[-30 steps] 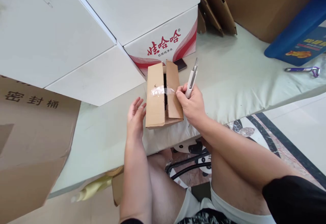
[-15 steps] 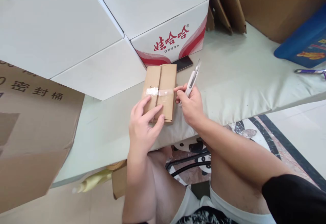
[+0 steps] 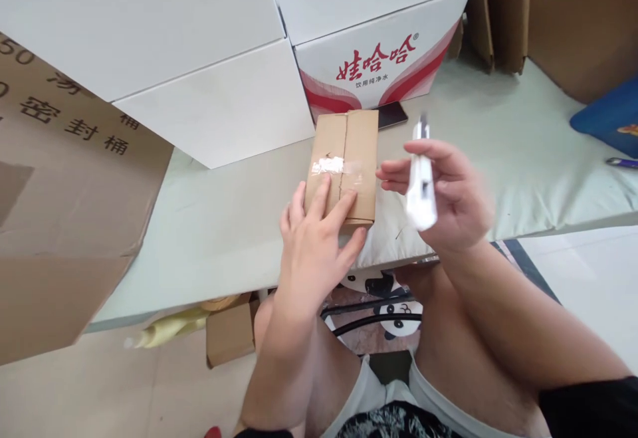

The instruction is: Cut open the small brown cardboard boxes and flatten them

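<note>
On pale green padded table [image 3: 214, 225], near front edge: small brown cardboard box [image 3: 361, 152], both flaps closed, strip of clear tape [image 3: 331, 165] across seam; contents hidden. Left hand [image 3: 314, 245] flat on box top, fingers spread. Right hand [image 3: 453, 199], just right of box and off it, curled around white utility knife [image 3: 421, 189], blurred. Dark phone [image 3: 392, 114] just behind box, at foot of white carton with red lettering [image 3: 379, 59].

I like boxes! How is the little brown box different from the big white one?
The small brown box is plain brown; the white box has red characters and red swirls. The small brown box is far smaller and flatter than the white box. It has clear tape across its flaps and the left hand resting on it; the white box shows neither. Both are cardboard, on the pale table.
</note>
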`<state>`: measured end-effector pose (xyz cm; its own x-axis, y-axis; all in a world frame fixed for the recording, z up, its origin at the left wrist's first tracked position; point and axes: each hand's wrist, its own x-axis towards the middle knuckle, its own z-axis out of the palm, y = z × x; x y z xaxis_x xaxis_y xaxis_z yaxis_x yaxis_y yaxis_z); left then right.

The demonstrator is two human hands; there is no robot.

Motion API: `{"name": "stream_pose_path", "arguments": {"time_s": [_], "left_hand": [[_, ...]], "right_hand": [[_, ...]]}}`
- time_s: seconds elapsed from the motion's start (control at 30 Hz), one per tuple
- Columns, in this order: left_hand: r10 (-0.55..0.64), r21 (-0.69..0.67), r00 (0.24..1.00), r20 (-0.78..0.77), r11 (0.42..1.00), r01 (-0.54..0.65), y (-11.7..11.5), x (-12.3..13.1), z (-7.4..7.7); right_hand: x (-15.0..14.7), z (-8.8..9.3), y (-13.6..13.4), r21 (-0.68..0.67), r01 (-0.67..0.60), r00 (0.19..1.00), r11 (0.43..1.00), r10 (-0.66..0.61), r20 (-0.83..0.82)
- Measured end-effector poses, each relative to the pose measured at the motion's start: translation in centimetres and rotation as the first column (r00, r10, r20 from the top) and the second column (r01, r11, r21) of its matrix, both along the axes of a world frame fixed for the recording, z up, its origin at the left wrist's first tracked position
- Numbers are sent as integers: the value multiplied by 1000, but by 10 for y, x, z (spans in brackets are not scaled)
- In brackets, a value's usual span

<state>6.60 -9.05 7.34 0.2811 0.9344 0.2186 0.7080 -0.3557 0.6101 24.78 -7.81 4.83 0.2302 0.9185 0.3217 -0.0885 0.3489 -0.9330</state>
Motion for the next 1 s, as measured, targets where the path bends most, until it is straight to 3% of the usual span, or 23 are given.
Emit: {"name": "stream_pose_path", "arguments": {"time_s": [0.1,0.23,0.37,0.5,0.73,1.0], "left_hand": [[32,12,938,-345,999,-30,-15,10,8],[22,89,871,-491,996,25,-26,23,6],[18,110,871,-490,993,41,-29,27,1],[12,129,881,-473,990,56,-30,27,0],[19,176,899,-439,982,65,-30,30,-3],[-4,178,920,-393,981,80,-29,25,-8]], "right_hand": [[-5,0,-3,81,70,998,994,-70,-4],[-17,0,-9,120,99,988,988,-112,106],[-20,1,-13,57,110,943,992,-122,309],[-19,5,-11,17,238,816,971,-209,538],[-22,12,-6,-14,284,692,959,-195,695],[-26,14,-1,-62,192,716,979,-97,691]]}}
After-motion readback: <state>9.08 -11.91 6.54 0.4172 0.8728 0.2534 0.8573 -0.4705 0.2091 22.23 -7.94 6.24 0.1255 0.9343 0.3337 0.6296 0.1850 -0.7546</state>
